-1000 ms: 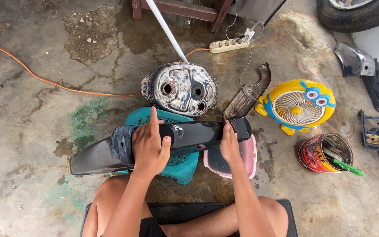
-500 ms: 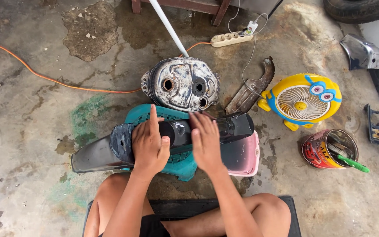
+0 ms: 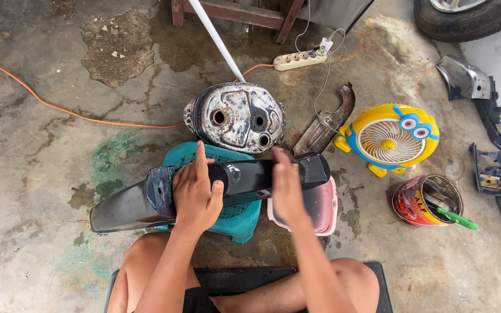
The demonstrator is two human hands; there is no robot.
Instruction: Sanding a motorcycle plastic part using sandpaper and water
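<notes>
Stained, cracked concrete fills the scene, where I sit with bare knees drawn up. My left hand (image 3: pixel 195 194) lies flat, fingers spread, pressing down on a long black fender panel (image 3: pixel 146 200) that rests across a teal plastic stool (image 3: pixel 240 217) right in front of me. My right hand (image 3: pixel 288 188) lies open across the same panel farther right, palm down and fingers stretched over its glossy top; it clutches nothing. A pink plastic tub (image 3: pixel 323 206) sits just beside the stool on the right, under the panel's end. Beyond the stool lies a worn grey metal fuel tank (image 3: pixel 236 116) with round openings, and a curved rusty metal piece (image 3: pixel 326 124) lies to its right. Farther right stands a small yellow cartoon fan (image 3: pixel 391 139), and nearer, a tin can (image 3: pixel 418 200) holding a green-handled brush (image 3: pixel 456 219). An orange cable (image 3: pixel 47 101) trails across the floor from the far left towards a white power strip (image 3: pixel 300 59).
</notes>
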